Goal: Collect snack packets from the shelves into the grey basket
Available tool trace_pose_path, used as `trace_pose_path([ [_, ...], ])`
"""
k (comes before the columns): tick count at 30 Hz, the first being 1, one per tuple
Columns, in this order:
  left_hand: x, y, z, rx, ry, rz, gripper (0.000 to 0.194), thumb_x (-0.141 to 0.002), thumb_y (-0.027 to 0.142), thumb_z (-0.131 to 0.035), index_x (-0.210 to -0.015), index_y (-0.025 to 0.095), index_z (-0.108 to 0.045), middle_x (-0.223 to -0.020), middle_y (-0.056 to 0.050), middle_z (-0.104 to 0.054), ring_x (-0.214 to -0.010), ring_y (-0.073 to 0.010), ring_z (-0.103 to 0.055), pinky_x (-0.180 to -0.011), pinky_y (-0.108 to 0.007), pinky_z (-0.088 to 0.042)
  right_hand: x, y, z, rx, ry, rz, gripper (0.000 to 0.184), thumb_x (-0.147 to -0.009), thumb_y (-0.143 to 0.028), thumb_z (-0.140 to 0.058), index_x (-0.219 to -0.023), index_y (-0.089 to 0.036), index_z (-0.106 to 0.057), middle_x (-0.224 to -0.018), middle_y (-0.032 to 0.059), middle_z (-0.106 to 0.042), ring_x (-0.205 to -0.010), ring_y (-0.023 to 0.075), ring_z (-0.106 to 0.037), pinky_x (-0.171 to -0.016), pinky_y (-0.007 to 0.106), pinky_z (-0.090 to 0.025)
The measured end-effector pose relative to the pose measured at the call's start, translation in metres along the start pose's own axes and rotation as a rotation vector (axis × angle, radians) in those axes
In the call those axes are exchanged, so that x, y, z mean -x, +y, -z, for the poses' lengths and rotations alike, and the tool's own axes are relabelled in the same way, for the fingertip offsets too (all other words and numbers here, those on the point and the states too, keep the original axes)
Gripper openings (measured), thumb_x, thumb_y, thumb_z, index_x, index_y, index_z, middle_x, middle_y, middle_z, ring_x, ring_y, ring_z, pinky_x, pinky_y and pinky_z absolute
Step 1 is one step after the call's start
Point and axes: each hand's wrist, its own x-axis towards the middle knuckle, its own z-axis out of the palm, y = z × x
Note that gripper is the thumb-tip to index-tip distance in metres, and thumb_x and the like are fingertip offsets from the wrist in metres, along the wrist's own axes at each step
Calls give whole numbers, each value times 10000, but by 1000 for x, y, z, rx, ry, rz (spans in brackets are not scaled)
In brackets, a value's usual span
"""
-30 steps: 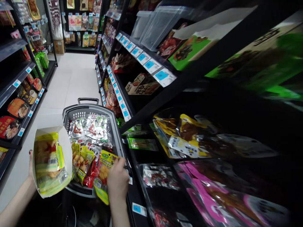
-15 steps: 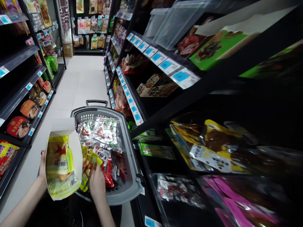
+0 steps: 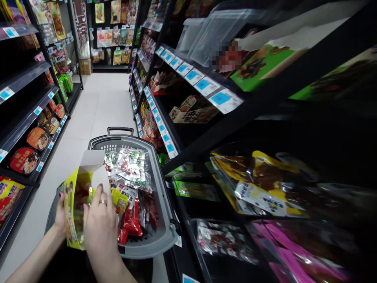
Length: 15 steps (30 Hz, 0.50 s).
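My left hand [image 3: 61, 214] grips the left side of an open yellow cardboard box [image 3: 70, 208] with a white inside, tilted toward me. Yellow snack packets sit inside, mostly hidden in shadow and behind my other hand. My right hand [image 3: 100, 224], a ring on one finger, reaches across the box's opening with its fingers curled; what they hold is hidden. Right under and behind the box stands a grey shopping basket [image 3: 160, 236]. In it lie silver snack bags [image 3: 132, 163], red packets [image 3: 132, 222] and a yellow packet [image 3: 119, 200] close to my right hand.
A black shelf with price tags [image 3: 194, 74] runs close along the right, holding packaged snacks [image 3: 262, 196] and plastic bins [image 3: 218, 35]. On the left, another shelf carries bowl-shaped tubs [image 3: 25, 159]. A pale tiled aisle [image 3: 97, 94] leads to a back rack of hanging packets.
My right hand has moved left from the yellow packets in the basket to the box's opening. The box has turned and shifted right, showing its yellow side. More red packet shows in the basket.
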Motion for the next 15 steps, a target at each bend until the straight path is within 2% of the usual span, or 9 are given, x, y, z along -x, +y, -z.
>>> trace_pose_path([
  [3,-1,-2,5,-3,-127,-32,405,-863,462,-396,-1025,254,-703,-1194,12,-639,-1318,-249,-347,-1080,-364,-295,-9,-9,-23,10,-28,-70,463,-793,-31,-376,-1233,-44,-521,-950,232,-628,-904,333,-574,-730,458,-478],
  [6,-2,-3,11,-5,-194,-44,313,-828,406,-479,-1009,295,-709,-1219,32,-619,-1345,-226,-300,-1115,-366,-245,-15,-7,-33,-83,-24,-70,469,-782,-2,-330,-1188,-78,-552,-949,216,-623,-880,308,-577,-733,438,-476],
  [9,-3,-4,12,1,-178,-39,295,-818,405,-514,-973,272,-727,-1178,6,-647,-1334,-246,-326,-1125,-380,-236,-19,-1,-28,-219,-49,-104,471,-755,6,-353,-1178,-97,-533,-1015,183,-605,-891,269,-586,-742,381,-477],
  [13,-4,-5,8,11,-163,-62,257,-800,391,-570,-919,245,-745,-1128,-29,-678,-1298,-276,-390,-1122,-393,-249,-23,3,-11,-397,-201,-155,306,-705,3,-401,-857,-167,-605,-838,75,-619,-751,205,-605,-649,290,-477],
  [15,-5,-7,6,19,-166,-55,251,-789,392,-591,-919,241,-744,-1116,-35,-684,-1289,-277,-405,-1122,-393,-249,-23,2,-9,-422,-174,-173,295,-710,1,-400,-845,-175,-595,-856,67,-607,-765,190,-607,-676,279,-486],
])
